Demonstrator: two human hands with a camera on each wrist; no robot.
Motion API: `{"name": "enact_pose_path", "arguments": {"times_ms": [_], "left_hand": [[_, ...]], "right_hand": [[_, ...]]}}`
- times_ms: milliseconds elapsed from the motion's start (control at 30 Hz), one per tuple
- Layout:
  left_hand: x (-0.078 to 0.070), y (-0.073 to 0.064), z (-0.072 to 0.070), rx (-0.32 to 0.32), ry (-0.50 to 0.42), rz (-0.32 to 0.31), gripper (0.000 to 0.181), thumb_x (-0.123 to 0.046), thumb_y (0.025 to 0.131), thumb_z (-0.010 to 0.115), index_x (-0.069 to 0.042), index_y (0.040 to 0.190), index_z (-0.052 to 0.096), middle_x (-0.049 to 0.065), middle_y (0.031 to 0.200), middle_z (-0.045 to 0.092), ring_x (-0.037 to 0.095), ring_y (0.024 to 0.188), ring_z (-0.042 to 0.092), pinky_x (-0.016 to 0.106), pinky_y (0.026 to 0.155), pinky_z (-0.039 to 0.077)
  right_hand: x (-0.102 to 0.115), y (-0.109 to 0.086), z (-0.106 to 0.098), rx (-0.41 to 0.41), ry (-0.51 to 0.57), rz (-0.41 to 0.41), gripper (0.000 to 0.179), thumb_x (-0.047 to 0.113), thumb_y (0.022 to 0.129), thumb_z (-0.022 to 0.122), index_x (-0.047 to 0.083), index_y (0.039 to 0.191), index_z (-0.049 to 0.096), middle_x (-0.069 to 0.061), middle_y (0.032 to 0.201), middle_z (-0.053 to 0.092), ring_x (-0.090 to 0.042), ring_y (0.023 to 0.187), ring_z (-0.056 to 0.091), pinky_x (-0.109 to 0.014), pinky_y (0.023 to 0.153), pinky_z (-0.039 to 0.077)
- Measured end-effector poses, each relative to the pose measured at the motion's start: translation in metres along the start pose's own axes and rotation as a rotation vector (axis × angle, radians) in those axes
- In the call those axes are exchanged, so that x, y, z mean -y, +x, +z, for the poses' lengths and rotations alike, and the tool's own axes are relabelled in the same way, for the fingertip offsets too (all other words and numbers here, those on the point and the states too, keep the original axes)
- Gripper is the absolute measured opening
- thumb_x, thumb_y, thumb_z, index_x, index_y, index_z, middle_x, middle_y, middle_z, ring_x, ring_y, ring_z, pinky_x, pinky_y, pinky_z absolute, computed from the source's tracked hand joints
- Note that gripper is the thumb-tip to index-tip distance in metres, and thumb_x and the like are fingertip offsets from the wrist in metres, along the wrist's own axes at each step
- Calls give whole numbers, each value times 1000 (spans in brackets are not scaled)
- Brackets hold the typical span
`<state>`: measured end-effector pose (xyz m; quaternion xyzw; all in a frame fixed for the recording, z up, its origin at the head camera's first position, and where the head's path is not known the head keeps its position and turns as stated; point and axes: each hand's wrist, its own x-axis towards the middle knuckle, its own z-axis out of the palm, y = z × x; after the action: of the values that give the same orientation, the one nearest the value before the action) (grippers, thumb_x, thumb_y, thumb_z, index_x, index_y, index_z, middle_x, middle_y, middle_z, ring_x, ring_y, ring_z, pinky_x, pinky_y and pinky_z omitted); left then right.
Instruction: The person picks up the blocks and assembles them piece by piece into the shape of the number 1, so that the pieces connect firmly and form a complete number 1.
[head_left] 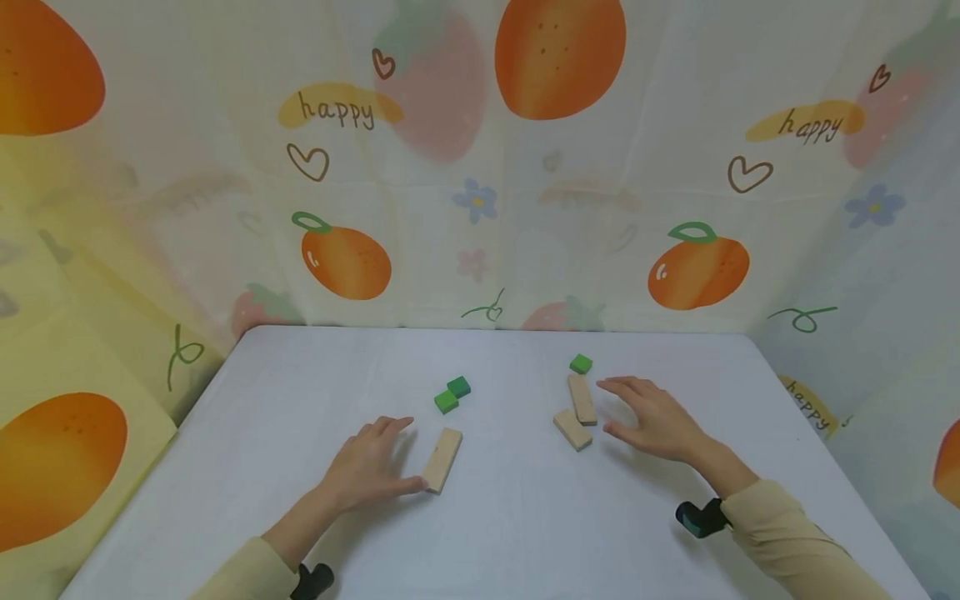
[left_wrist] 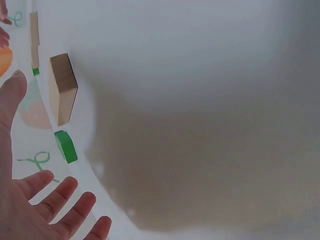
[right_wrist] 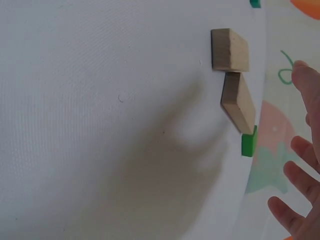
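My left hand [head_left: 367, 467] hovers over the table with fingers spread, its thumb tip right by the near end of a flat wooden block [head_left: 443, 461]. Two small green blocks [head_left: 446, 402] sit beyond its fingertips, corner to corner. On the right, my right hand [head_left: 656, 421] is held with thumb and fingers apart, just right of two wooden blocks [head_left: 581, 399] that lie end to end at an angle. A single green block [head_left: 581, 363] sits behind them. Nothing is between the fingers of the left hand [left_wrist: 45, 205] or the right hand [right_wrist: 305, 165] in the wrist views.
The white table [head_left: 510, 533] reaches back to a fruit-patterned cloth [head_left: 525, 250], which also hangs at both sides. A dark wrist camera [head_left: 702, 517] is strapped to the right wrist, another camera [head_left: 312, 581] to the left.
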<state>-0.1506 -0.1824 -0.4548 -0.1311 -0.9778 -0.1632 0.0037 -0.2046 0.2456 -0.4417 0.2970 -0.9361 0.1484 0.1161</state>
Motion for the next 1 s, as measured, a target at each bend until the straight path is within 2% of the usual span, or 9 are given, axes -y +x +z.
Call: {"name": "enact_pose_path", "arguments": {"times_ms": [200, 400, 533, 800, 1000], "left_hand": [[-7, 1, 6, 21, -6, -11, 88, -60, 57, 75, -14, 127, 51, 4, 111, 57, 22, 98, 56, 41, 79, 47], [-13, 2, 14, 64, -40, -40, 84, -57, 57, 78, -12, 124, 54, -1, 98, 58, 14, 85, 54, 35, 70, 48], [-16, 2, 17, 90, -51, -45, 81, -56, 58, 78, -12, 122, 54, -3, 93, 56, 11, 78, 50, 31, 66, 46], [-20, 2, 18, 110, -78, -42, 78, -54, 57, 79, -12, 118, 55, -6, 81, 52, 8, 67, 44, 25, 56, 39], [-20, 2, 22, 129, -102, -53, 77, -52, 57, 80, -12, 118, 55, -8, 72, 48, 8, 62, 43, 24, 52, 35]], "right_hand": [[1, 2, 7, -2, 6, -7, 61, 32, 76, 73, 10, 128, 52, -11, 123, 55, -30, 111, 52, -50, 88, 44], [4, 3, 14, 22, 64, -14, 60, 29, 75, 74, 9, 127, 52, -11, 123, 55, -29, 111, 51, -48, 89, 44], [5, 4, 18, 32, 105, -32, 57, 27, 75, 75, 9, 125, 54, -11, 122, 55, -28, 110, 52, -47, 89, 44], [3, 6, 28, 17, 127, -133, 58, 23, 71, 77, 5, 122, 55, -14, 119, 56, -30, 110, 51, -48, 89, 43], [3, 5, 32, 72, 109, -121, 58, 24, 74, 75, 6, 125, 54, -16, 125, 53, -34, 114, 48, -53, 90, 41]]}}
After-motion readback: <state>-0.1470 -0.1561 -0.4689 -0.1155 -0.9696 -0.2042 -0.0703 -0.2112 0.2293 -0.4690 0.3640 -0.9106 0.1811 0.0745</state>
